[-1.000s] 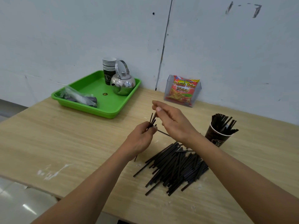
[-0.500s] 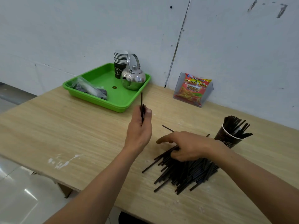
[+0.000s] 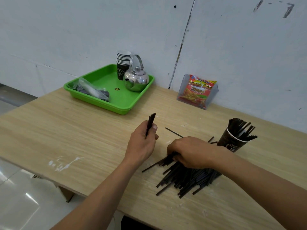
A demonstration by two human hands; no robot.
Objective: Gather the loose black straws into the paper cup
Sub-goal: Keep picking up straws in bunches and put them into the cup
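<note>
While left hand (image 3: 141, 143) grips straws (image 3: 150, 124), right hand (image 3: 191, 152) seemingly clutching pile (image 3: 187, 178), "French Fries" packet (image 3: 198, 91)

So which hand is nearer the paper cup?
Right. The right hand rests on the straw pile just left of the cup; the left hand is farther left.

On the worktop (image 3: 83, 130), a tray (image 3: 116, 103) sits at the far left against the wall, holding a stack of cups (image 3: 123, 63) at its back, a kettle (image 3: 136, 79) just right of them, and a plastic bag (image 3: 91, 89) at its left. A snack packet (image 3: 197, 91) stands to the tray's right. The paper cup (image 3: 230, 143), with straws in it, stands at the right; the straw pile (image 3: 187, 178) lies in front of it, to its left.
</note>
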